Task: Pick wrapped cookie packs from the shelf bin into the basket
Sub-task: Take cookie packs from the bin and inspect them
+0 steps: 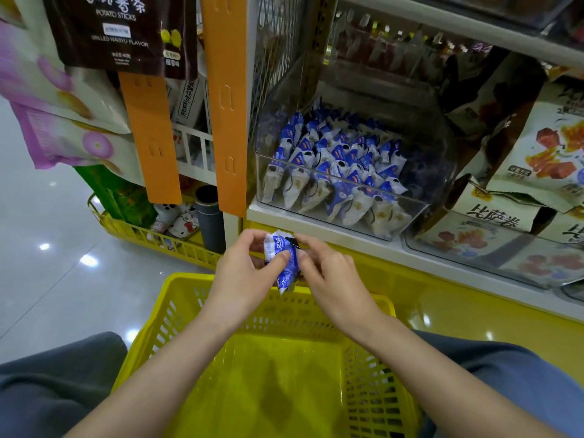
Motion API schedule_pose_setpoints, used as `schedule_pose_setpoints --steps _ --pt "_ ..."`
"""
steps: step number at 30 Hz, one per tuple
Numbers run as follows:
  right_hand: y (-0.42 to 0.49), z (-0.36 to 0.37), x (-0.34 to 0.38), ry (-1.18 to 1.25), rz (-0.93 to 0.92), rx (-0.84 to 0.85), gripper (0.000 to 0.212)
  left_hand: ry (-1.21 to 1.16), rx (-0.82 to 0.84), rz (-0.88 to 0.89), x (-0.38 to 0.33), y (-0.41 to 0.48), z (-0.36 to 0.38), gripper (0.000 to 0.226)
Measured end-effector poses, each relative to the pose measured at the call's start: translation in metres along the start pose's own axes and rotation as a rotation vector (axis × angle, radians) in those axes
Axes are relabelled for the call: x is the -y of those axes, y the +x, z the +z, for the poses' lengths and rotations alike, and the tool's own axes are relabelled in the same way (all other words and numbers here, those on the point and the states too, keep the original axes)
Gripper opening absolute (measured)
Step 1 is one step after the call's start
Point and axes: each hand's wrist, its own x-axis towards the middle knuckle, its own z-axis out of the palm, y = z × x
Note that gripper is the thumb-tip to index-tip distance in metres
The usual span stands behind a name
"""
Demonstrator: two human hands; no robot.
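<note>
The left hand (243, 273) and the right hand (328, 276) both pinch one cookie pack (282, 263) between them. The pack stands up tall, right over the far edge of the yellow basket (186, 281). The basket's floor lies nearer, straight below. The shelf bin (436, 159) sits farther, up right.

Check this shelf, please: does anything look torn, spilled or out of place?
Nothing is spilled: the cookie packs lie inside the clear bin. Only the cardboard carton to its right has a ragged, torn top edge.

A glossy grey tiled floor (47, 216) mirrors ceiling lights beside white shelving (316, 219).
</note>
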Motion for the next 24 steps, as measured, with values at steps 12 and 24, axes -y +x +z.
schedule_pose_setpoints --steps 12,24 --pt "0.001 -0.007 -0.001 0.004 -0.209 -0.080 0.033 -0.569 0.101 -0.390 -0.013 0.006 -0.010 0.026" --pt "0.005 -0.021 0.005 0.226 -0.012 -0.003 0.032 -0.037 0.338 -0.034 -0.015 0.001 -0.013 0.019"
